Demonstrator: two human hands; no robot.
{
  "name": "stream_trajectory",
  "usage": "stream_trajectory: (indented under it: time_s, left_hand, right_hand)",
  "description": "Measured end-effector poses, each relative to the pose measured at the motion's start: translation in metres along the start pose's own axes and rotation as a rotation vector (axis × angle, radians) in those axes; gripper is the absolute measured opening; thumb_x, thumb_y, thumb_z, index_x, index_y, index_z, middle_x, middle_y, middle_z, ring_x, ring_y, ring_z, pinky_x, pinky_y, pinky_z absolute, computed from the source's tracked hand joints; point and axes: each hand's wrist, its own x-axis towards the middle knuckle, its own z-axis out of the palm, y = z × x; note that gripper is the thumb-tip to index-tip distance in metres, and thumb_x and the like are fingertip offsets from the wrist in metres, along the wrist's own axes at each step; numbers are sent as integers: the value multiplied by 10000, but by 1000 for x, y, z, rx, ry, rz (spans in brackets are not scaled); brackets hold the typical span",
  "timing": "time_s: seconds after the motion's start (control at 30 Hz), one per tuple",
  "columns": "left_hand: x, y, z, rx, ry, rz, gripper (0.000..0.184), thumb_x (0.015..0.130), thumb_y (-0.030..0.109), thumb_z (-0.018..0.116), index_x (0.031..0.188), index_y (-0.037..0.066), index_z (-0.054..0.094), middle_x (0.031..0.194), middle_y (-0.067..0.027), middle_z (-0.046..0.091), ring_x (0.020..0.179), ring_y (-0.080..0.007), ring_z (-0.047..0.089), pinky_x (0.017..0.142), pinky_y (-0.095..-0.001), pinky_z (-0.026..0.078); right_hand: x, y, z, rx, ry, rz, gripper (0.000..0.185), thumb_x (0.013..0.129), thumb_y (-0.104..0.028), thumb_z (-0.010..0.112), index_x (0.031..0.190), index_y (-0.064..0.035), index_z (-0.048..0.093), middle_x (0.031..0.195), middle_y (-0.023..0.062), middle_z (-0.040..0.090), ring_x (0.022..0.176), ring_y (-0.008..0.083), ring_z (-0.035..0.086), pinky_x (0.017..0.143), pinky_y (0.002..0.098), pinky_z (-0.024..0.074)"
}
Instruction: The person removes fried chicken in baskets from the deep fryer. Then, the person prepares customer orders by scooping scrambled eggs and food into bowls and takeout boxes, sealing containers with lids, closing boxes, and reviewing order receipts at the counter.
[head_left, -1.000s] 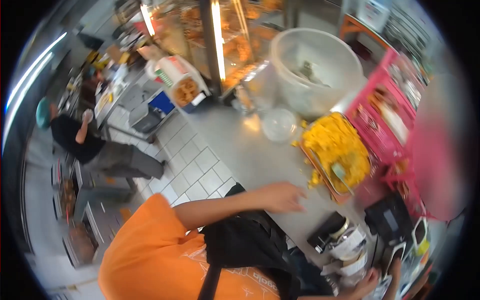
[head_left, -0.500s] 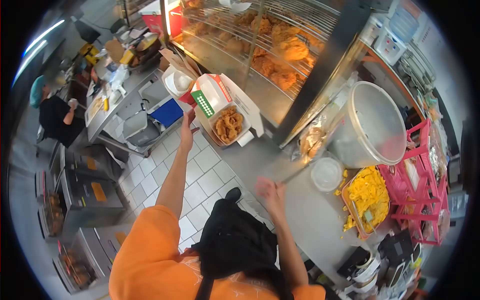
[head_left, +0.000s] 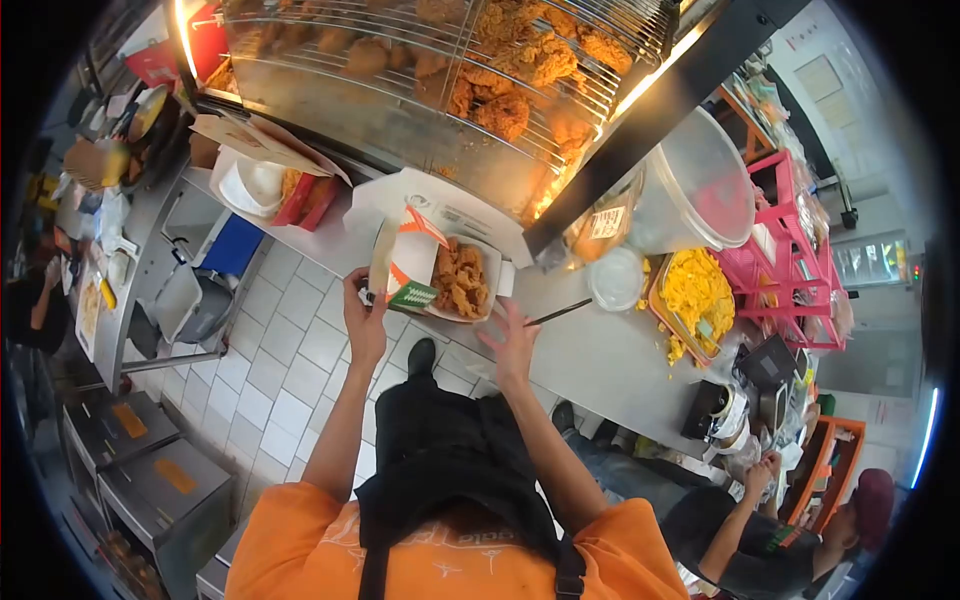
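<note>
An open cardboard meal box (head_left: 480, 215) stands at the counter's front edge, with brown fried pieces (head_left: 460, 280) in its right part and a white, orange and green packet at its left. My left hand (head_left: 364, 308) grips the box's left front side. Beside the right front corner is my right hand (head_left: 510, 338), its fingers spread, with a thin dark stick (head_left: 560, 312) just right of it. Whether the right fingertips touch the box is hard to tell. To the left, a second open box (head_left: 262, 170) holds a white cup and a red carton.
Behind the boxes stands a glass warmer (head_left: 400, 110) with fried chicken. Rightward are a round clear lid (head_left: 615, 280), a tray of yellow food (head_left: 695, 300), a big clear tub (head_left: 700, 180) and pink racks (head_left: 790, 255). One co-worker stands right, another far left.
The view has swung towards the warmer and boxes. My left hand has reached the box and taken hold of its side. My right hand has come beside it, fingers now spread.
</note>
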Motion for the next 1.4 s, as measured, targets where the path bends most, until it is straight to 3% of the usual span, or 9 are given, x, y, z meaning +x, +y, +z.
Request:
stream_trajectory:
  time_s: [0.33,0.5,0.6,0.8,0.87,0.97,1.03,1.2,1.4]
  left_hand:
    - [45,-19,-49,-379,-133,-274,476,822,129,505,1280,10,452,1184,-92,552,1093,-171,507,955,-297,405]
    - [16,-86,-32,-90,-431,-134,588,813,113,534,1359,40,329,1250,-110,578,1070,-180,562,910,-311,464]
    - [-18,-3,18,-57,-603,-167,598,853,178,635,1323,39,292,1293,-240,582,942,-262,643,835,-349,500]
    - [-60,40,111,132,-799,-100,677,859,245,630,1375,13,257,1314,-286,540,1196,-459,555,990,-440,439]
    - [-70,45,130,89,-783,-72,697,838,254,665,1374,6,293,1298,-266,542,1169,-443,560,971,-438,444]
    - [-87,125,133,426,-347,606,548,832,307,711,1248,28,490,1113,-225,598,1035,-391,578,878,-429,450]
    - [-110,130,164,385,-465,451,496,844,322,706,1197,17,537,1078,-216,609,1017,-396,587,856,-447,455]
    - [-118,112,203,272,-345,201,367,941,315,621,902,-49,651,862,-244,666,826,-429,647,717,-479,493]
    - [-92,130,182,41,-125,125,355,1015,262,562,980,-76,665,838,-134,690,752,-180,623,701,-341,484]
  right_hand:
    - [-4,62,64,-50,44,-60,465,986,-343,613,1079,-85,238,1098,82,345,1056,186,474,773,368,580]
    - [-42,54,20,32,222,-8,403,990,-305,609,1080,-122,261,1048,53,359,939,134,490,631,249,504]
    - [-61,21,-35,-156,406,-48,348,998,-279,590,1041,-120,283,948,22,377,820,109,435,569,259,414]
    - [-50,13,-158,-446,644,-337,354,999,-311,585,1030,-103,300,959,60,380,840,131,427,599,323,488]
    - [-53,-23,-163,-32,671,-49,378,1003,-352,574,1070,-99,300,1108,108,485,1059,182,512,748,367,534]
    - [-36,-43,-184,10,745,-117,367,969,-276,645,1005,-104,323,1036,96,533,1057,179,556,796,400,543]
    - [-26,-48,-188,-62,803,-384,374,915,-141,709,925,-91,338,825,18,520,786,122,598,675,322,587]
    - [-41,-100,-168,-118,744,-542,364,910,-82,700,825,-67,347,784,33,525,705,102,623,536,287,623]
    - [-63,-147,-240,2,808,-612,363,921,-65,680,816,-99,334,762,20,503,659,95,578,510,335,636]
